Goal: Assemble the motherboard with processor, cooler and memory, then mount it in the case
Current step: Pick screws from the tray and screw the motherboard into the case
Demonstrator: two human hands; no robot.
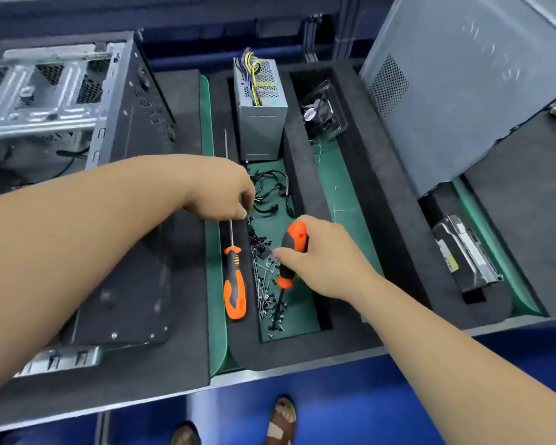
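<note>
The right hand point(321, 252) gripped the short screwdriver point(292, 252) with orange and black handle, the fingers curled round it, and its forefinger was stretched down toward the pile of screws point(268, 290) in the foam tray point(360, 316). The dark shaft of this tool pointed down into the screws. The left hand point(225, 191) was over the black cables point(270, 194) in the same compartment; its fingertips were bent downward and close together, but I could not tell if they pinched something. A long screwdriver point(234, 281) lay beside the screws, its thin shaft passing under the left hand. The open case point(119, 175) lay on its side at the left, well apart from the screws. The power supply point(260, 107) stood upright behind the cables.
</note>
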